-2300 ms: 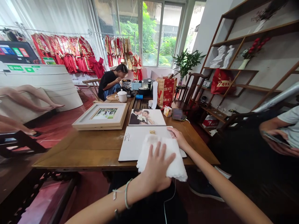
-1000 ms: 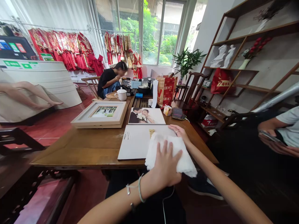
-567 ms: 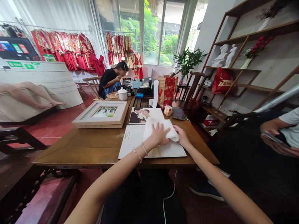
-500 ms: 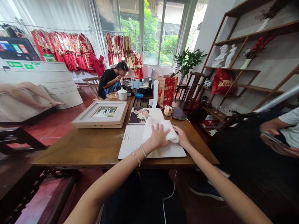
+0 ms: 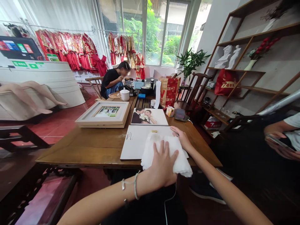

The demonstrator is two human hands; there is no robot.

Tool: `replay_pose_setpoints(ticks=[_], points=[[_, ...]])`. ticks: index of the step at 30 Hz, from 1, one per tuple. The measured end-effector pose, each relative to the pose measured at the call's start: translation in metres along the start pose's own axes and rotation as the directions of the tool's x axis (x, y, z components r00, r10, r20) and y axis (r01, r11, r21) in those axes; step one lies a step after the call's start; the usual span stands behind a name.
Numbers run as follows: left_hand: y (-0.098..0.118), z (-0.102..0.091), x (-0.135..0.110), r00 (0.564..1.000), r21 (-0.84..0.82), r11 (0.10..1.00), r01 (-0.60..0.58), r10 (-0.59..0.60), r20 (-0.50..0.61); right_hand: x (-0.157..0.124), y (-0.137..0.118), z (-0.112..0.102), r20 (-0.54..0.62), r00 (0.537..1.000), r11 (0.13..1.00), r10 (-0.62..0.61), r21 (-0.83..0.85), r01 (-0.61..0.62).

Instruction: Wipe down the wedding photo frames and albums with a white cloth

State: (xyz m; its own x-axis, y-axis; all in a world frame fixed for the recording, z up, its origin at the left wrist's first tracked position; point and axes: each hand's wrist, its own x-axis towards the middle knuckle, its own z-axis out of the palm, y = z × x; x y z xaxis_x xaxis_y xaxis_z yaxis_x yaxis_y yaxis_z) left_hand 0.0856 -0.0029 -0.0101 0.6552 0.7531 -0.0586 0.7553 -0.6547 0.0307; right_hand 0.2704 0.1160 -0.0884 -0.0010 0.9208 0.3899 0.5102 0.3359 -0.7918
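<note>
My left hand (image 5: 164,161) lies palm down with fingers spread on a folded white cloth (image 5: 150,150). The cloth covers the near right part of a white panel (image 5: 132,147), and its near edge hangs past the table's front edge. Small dark print shows on the panel's left side, and a small yellowish patch near its top. At the panel's right edge my right hand (image 5: 181,137) is closed, fingers bent over the edge; its thumb is hard to make out. Just behind lies a photo print of a couple (image 5: 150,117).
Framed pictures (image 5: 103,115) lie stacked at the left of the wooden table (image 5: 93,147). Behind are a white teapot (image 5: 124,93), a red and tan paper bag (image 5: 167,92) and a small box (image 5: 170,111). One person sits at the far end; another holds a phone at right.
My left hand has drawn the cloth toward me, from the panel's upper right to its near edge. My right hand stays at the panel's right side. The view has shifted slightly.
</note>
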Motion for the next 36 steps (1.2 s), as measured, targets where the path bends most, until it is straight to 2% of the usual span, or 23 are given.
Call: replay_pose_setpoints(ticks=[6,10,13,17,20,22,24,26,29,34,36], points=[[-0.027,-0.006,0.048,0.991,0.043,0.991,0.13,-0.128,-0.029,-0.001,-0.007,0.0,0.051,0.999,0.997,-0.013,0.078,0.009],[-0.049,-0.008,0.082,0.988,0.063,0.986,0.152,-0.15,-0.039,-0.003,-0.011,-0.002,0.06,0.996,0.997,-0.068,-0.033,0.071],[-0.056,-0.011,0.094,0.988,0.069,0.986,0.149,-0.147,-0.039,-0.004,-0.011,-0.003,0.05,0.996,0.993,-0.079,-0.08,0.083],[-0.045,-0.014,0.077,0.993,0.071,0.991,0.117,-0.116,-0.026,-0.002,-0.007,-0.001,0.058,0.996,0.998,-0.069,-0.004,0.069],[-0.025,-0.012,0.043,0.999,0.09,0.996,0.027,-0.025,-0.029,-0.001,-0.005,0.0,0.021,0.999,0.999,-0.026,0.029,0.026],[-0.013,-0.01,0.017,0.999,0.104,0.994,-0.04,0.04,0.006,0.0,-0.004,0.001,0.006,1.0,1.0,-0.013,-0.001,0.013],[-0.005,-0.008,-0.004,0.997,0.109,0.992,-0.07,0.066,0.033,0.0,-0.004,0.002,0.004,1.0,0.999,-0.011,-0.033,0.011],[-0.004,-0.008,-0.014,0.997,0.106,0.992,-0.071,0.066,0.044,-0.001,-0.005,0.002,0.005,1.0,0.999,-0.004,-0.051,0.004],[-0.014,-0.011,-0.004,0.999,0.098,0.994,-0.041,0.039,0.031,-0.001,-0.004,0.002,0.0,1.0,0.998,-0.006,-0.067,0.006],[-0.047,-0.016,0.048,0.993,0.096,0.99,0.105,-0.1,-0.057,-0.001,-0.002,0.002,-0.003,1.0,0.998,-0.027,-0.058,0.027],[-0.061,-0.019,0.065,0.991,0.084,0.99,0.117,-0.111,-0.068,-0.001,0.0,0.002,0.002,1.0,0.999,-0.03,-0.035,0.03]])
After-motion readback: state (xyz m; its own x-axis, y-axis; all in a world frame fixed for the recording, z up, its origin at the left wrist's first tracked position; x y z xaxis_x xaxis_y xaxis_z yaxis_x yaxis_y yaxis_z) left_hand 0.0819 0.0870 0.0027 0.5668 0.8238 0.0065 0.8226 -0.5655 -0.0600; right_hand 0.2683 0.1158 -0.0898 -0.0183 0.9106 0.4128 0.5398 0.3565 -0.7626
